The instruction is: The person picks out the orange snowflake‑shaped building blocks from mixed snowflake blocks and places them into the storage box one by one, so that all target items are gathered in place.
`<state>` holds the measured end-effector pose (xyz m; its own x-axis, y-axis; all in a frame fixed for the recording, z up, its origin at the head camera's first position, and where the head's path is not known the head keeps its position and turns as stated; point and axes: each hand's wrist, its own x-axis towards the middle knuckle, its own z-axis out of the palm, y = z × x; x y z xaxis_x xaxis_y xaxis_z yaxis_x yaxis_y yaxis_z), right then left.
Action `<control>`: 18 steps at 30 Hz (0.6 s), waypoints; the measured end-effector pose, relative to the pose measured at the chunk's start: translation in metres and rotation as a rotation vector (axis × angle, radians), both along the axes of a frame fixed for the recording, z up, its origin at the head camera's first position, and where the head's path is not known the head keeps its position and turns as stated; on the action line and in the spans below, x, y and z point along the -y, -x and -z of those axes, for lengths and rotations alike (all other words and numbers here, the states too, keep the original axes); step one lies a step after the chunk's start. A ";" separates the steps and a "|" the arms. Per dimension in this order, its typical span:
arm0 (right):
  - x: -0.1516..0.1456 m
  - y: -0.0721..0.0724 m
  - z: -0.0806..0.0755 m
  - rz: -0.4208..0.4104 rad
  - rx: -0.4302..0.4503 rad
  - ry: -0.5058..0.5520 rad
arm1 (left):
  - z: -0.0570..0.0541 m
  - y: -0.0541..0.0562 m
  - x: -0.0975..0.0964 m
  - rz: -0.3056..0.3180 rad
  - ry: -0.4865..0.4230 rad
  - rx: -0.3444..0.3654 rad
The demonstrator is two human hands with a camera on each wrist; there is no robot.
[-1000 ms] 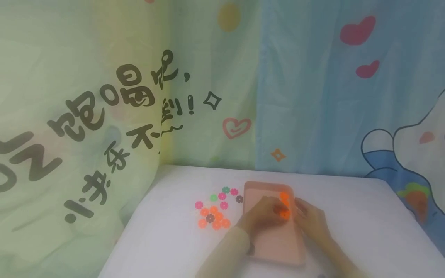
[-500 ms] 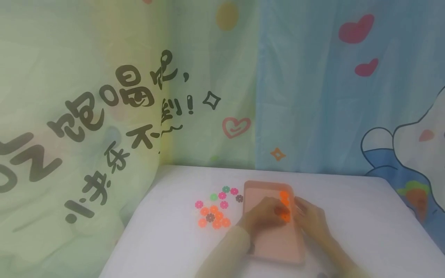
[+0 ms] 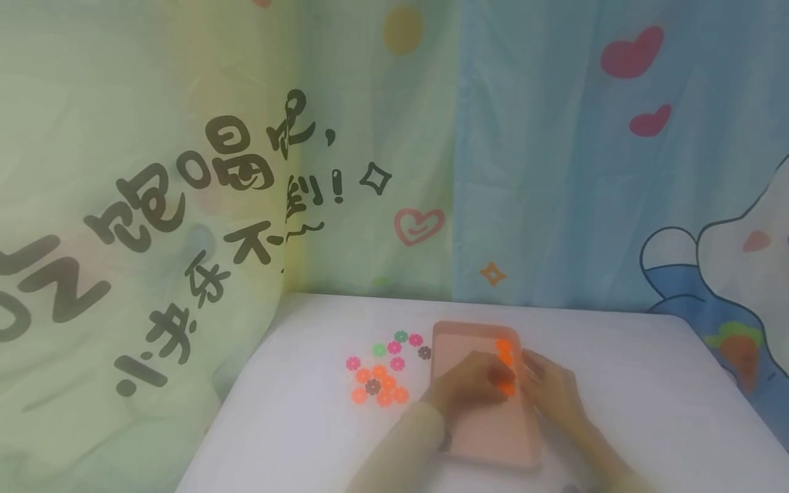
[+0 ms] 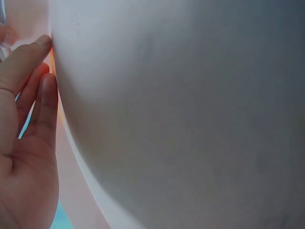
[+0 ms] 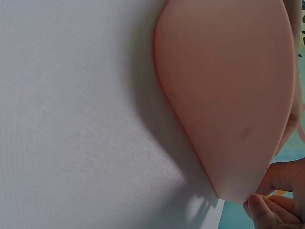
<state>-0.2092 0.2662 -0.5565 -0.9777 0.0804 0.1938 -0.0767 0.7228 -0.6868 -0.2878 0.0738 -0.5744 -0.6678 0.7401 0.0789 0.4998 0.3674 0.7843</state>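
A pink tray lies on the white table, with orange flower-shaped pieces in a row along its inner right side. My left hand reaches over the tray and pinches an orange piece at that side; its fingers partly cover the piece. In the left wrist view, thumb and fingers of the left hand come together at a thin orange edge. My right hand is at the tray's right wall. The right wrist view shows the right hand's thumb and fingers gripping the wall of the tray.
Left of the tray, loose orange flower pieces lie in a cluster with a brown one among them. Pink pieces, green pieces and another brown piece lie behind them. Printed curtains stand behind the white table.
The left fingers have shifted very slightly along the tray's right side, covering more of the near orange piece. The right hand and the tray stay in place.
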 end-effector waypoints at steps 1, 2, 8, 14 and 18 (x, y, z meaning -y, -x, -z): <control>0.000 0.000 -0.001 -0.001 -0.003 0.009 | 0.000 0.001 0.000 0.009 0.000 -0.009; 0.000 -0.001 -0.001 -0.004 -0.004 0.015 | 0.001 0.001 -0.001 0.019 0.004 -0.020; 0.002 -0.004 -0.005 -0.011 0.020 0.032 | 0.003 0.004 -0.003 0.072 0.008 -0.126; 0.006 -0.006 -0.012 -0.003 0.005 0.019 | 0.006 0.004 -0.005 0.061 0.004 -0.148; 0.006 -0.006 -0.011 0.004 -0.009 0.000 | 0.007 0.004 -0.007 0.056 0.013 -0.156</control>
<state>-0.2036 0.2604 -0.5451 -0.9756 0.0845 0.2027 -0.0798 0.7233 -0.6859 -0.2918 0.0810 -0.5812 -0.6054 0.7778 0.1687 0.6356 0.3449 0.6907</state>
